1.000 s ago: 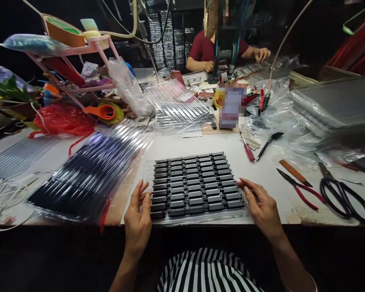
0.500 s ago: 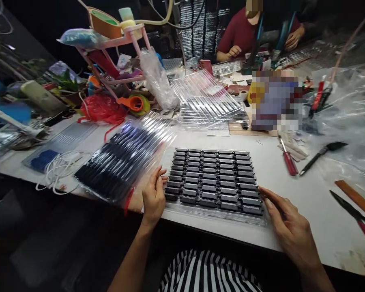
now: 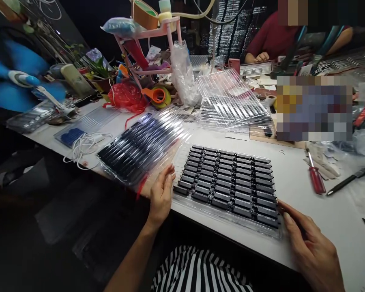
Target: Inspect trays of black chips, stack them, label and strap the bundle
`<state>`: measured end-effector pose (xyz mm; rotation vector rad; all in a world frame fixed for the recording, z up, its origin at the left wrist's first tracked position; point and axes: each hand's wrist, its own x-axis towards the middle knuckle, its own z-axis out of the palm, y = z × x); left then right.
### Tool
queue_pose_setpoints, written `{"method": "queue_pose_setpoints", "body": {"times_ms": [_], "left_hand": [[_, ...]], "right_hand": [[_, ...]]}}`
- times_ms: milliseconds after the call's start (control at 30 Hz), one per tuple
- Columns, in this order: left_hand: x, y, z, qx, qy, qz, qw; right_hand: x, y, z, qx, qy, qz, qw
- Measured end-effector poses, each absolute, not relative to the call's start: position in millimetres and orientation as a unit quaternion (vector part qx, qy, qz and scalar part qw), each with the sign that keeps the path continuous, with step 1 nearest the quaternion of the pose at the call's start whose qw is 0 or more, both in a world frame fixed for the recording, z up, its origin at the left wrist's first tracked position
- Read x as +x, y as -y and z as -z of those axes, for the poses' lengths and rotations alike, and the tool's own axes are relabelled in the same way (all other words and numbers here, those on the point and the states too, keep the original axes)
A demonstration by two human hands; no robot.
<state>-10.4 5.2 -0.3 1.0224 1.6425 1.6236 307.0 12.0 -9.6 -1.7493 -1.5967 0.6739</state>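
Observation:
A clear plastic tray (image 3: 182,202) lies on the table near its front edge. Rows of black rectangular parts with fine metal pins (image 3: 222,182) fill most of it; they look like electronic components. My left hand (image 3: 162,192) grips the tray's left edge, fingers bent together against the rim. At the opposite side, my right hand (image 3: 313,241) pinches the right edge between thumb and fingers. Left of the tray, a second set of clear ribbed trays (image 3: 134,150) with dark contents lies aslant, close to my left hand.
Empty-looking clear trays (image 3: 231,97) are piled behind. A screwdriver (image 3: 316,178) and a black-handled tool (image 3: 346,182) lie to the right. A white cable (image 3: 86,146), a blue fan (image 3: 21,77) and a pink rack (image 3: 149,32) stand leftward. Another person's hand (image 3: 261,57) shows across the table.
My view has turned left, so things appear farther right and more of the blue fan shows. Both hands stay at the tray's edges.

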Motion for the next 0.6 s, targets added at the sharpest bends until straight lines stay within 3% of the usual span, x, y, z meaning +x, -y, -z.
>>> {"method": "queue_pose_setpoints", "body": {"times_ms": [300, 467, 600], "left_hand": [[-8, 5, -9, 0.286, -0.586, -0.667, 0.361], [-33, 16, -25, 0.113, -0.478, -0.689, 0.533], [-54, 17, -29, 0.029, -0.424, -0.709, 0.562]], "right_hand": [[312, -11, 15, -0.667, 0.612, -0.269, 0.330], [321, -15, 33, -0.632, 0.647, -0.247, 0.348], [325, -18, 43, -0.612, 0.669, -0.225, 0.356]]}}
